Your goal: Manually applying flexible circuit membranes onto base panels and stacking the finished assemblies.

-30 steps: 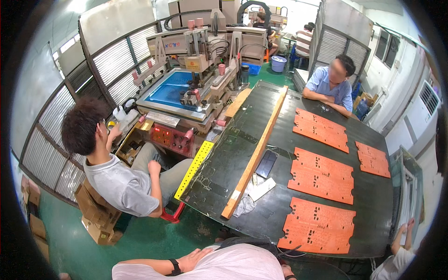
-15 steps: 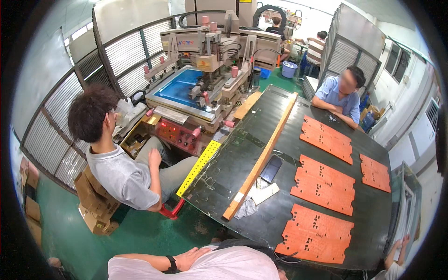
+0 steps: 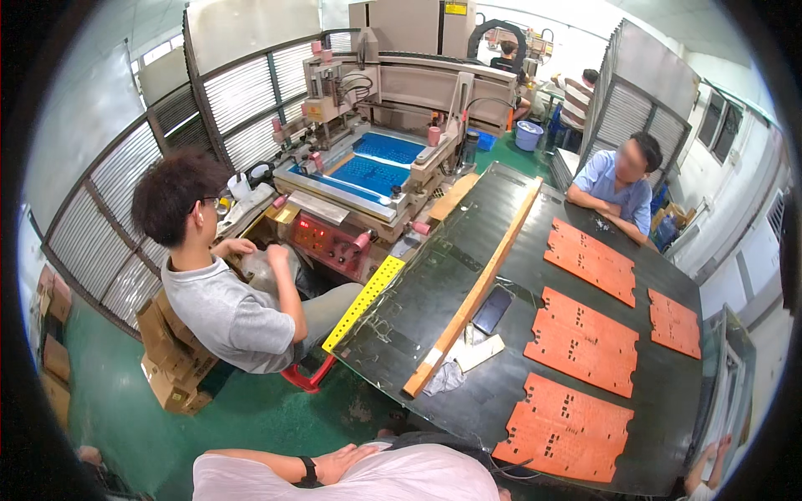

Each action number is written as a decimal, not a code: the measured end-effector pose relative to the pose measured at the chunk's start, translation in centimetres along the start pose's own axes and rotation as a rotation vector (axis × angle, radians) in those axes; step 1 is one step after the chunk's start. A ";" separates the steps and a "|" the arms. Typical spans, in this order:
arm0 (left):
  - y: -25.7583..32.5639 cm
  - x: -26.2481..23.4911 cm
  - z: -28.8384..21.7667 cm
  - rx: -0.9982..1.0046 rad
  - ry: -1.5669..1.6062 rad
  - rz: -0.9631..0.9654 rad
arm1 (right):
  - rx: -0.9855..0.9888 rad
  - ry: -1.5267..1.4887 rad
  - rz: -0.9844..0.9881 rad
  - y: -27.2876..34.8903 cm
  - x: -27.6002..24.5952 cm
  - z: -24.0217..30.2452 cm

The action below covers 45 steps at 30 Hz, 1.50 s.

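Observation:
My left hand point(image 3: 344, 462) lies flat against the side of my pale pink shirt point(image 3: 422, 476), fingers stretched out and holding nothing. A dark band point(image 3: 309, 472) circles that wrist. My right hand does not show; only a sliver of skin peeks out beside the shirt at the lower edge. In front of me is a dark-topped table point(image 3: 468, 401), bearing orange notched sheets with small black marks, among them a near one point(image 3: 568, 427), a middle one point(image 3: 582, 341) and a far one point(image 3: 591, 261). Neither hand touches them.
A wooden bar point(image 3: 476, 288) crosses the table beside a phone point(image 3: 494, 309) and a crumpled cloth point(image 3: 443, 380). At left a seated co-worker point(image 3: 242, 309) faces a screen-printing machine point(image 3: 372, 167). Another person point(image 3: 618, 188) leans on the table's far end. Someone's hands point(image 3: 717, 459) show at lower right.
The printing machine's carriage has shifted left, uncovering more of the blue screen. The seated co-worker has raised both hands, with clear plastic at them. My left hand stays put; the view has shifted slightly.

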State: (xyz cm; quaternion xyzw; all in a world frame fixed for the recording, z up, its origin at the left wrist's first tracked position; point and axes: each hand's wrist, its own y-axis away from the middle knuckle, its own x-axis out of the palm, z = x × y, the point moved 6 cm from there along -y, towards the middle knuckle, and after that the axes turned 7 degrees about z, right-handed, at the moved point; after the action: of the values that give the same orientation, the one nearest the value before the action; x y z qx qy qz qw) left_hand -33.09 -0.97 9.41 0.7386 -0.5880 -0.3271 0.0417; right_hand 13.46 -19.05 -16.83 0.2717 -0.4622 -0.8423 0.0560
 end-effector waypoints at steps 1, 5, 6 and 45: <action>0.1 0.1 0.0 0.016 0.011 -0.013 | 0.036 -0.053 -0.008 0.5 -0.2 0.0; 0.2 -0.2 -0.8 0.044 0.016 -0.040 | 0.005 -0.100 0.000 1.3 -0.9 1.1; 0.2 -0.2 -0.8 0.044 0.015 -0.041 | -0.005 -0.116 0.002 1.4 -1.0 1.3; -0.2 8.5 -6.1 -0.113 -0.025 -0.230 | -0.490 0.771 -0.057 -6.5 -1.2 -10.1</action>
State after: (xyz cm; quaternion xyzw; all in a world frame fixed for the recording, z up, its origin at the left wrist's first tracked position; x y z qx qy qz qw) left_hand -28.86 -10.47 10.40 0.7934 -0.4806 -0.3716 0.0384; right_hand 20.67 -22.46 -25.92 0.5565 -0.1870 -0.7654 0.2636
